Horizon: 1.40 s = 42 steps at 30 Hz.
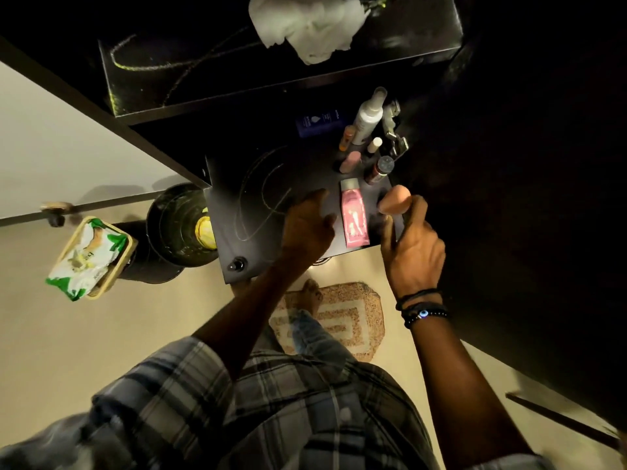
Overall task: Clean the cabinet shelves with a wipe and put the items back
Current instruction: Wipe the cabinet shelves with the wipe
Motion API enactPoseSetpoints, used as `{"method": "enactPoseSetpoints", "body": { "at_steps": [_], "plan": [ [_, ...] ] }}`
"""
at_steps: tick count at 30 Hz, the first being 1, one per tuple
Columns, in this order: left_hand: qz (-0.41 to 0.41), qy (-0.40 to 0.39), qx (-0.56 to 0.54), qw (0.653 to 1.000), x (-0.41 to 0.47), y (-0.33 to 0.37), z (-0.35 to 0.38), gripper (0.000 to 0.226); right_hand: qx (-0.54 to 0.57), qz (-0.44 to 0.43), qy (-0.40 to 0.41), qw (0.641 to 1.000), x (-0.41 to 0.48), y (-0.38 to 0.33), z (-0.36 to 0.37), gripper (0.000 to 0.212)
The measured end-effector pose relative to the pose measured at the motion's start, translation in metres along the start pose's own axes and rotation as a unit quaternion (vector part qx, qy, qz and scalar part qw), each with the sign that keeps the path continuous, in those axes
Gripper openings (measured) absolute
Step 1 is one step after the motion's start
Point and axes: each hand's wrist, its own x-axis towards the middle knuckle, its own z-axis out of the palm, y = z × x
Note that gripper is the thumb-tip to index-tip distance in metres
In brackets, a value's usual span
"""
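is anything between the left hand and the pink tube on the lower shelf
Nothing visible does. The left hand hovers over the lower shelf just left of the pink tube, with only bare shelf between them. The right hand, holding a peach makeup sponge, is on the tube's other side.

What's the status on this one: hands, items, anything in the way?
Right hand holding a peach sponge over the shelf. Left hand empty, beside the pink tube. Bottles already back. Wipe on upper shelf. Nothing blocking.
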Motion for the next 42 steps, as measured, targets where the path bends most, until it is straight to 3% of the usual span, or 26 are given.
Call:
{"method": "enactPoseSetpoints", "body": {
  "at_steps": [3,4,7,9,13,18,24,29,32,42],
  "plan": [
    [0.118,0.112,0.175,0.971,-0.034,-0.022,-0.041,0.038,0.02,-0.027,-0.029,0.999,-0.022,-0.02,0.01,0.039],
    [0.105,0.119,0.23,0.96,-0.042,-0.031,-0.051,0.045,0.037,-0.042,-0.05,0.997,-0.028,-0.028,0.017,0.038],
    [-0.017,0.029,0.32,0.947,-0.059,-0.052,-0.074,0.074,0.102,-0.082,-0.145,0.981,-0.044,-0.052,0.044,0.037],
    [-0.06,0.005,0.318,0.946,-0.067,-0.063,-0.079,0.073,0.135,-0.1,-0.213,0.963,-0.052,-0.066,0.061,0.043],
    [-0.083,-0.005,0.233,0.969,-0.07,-0.083,-0.076,0.02,0.17,-0.147,-0.273,0.935,-0.067,-0.084,0.082,0.054],
    [-0.052,-0.022,0.238,0.969,-0.065,-0.087,-0.071,0.015,0.211,-0.134,-0.334,0.909,-0.073,-0.085,0.098,0.064],
    [0.059,0.017,0.138,0.989,-0.052,-0.062,-0.053,0.013,0.284,-0.077,-0.269,0.917,-0.059,-0.079,0.087,0.046],
    [0.105,-0.01,0.11,0.988,-0.038,-0.036,-0.04,0.023,0.283,-0.032,-0.186,0.94,-0.04,-0.067,0.081,0.035],
    [0.106,0.005,0.082,0.991,-0.036,-0.029,-0.035,0.023,0.246,-0.023,-0.148,0.958,-0.031,-0.06,0.082,0.019],
    [0.087,0.002,0.175,0.981,-0.06,-0.063,-0.037,0.033,0.217,0.088,-0.081,0.969,0.009,-0.028,0.081,0.016]
  ]
}}
